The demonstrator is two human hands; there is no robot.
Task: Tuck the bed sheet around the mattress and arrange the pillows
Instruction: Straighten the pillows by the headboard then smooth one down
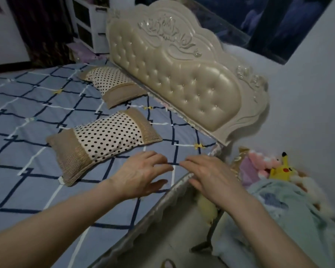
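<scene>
A blue-grey sheet (27, 117) with a navy and white grid pattern covers the mattress. Two polka-dot pillows with beige ends lie on it: the near pillow (106, 140) in the middle of the view, the far pillow (110, 82) close to the headboard. My left hand (141, 175) hovers palm down with fingers spread over the sheet, just right of the near pillow. My right hand (207, 175) is also palm down with fingers apart, over the bed's right edge (174, 188). Neither hand holds anything.
A cream tufted headboard (178, 78) stands along the bed's head. Right of the bed lie plush toys, one yellow (282, 169), and a pale green blanket (290, 206). A white drawer unit (89, 22) stands in the far corner beside dark curtains.
</scene>
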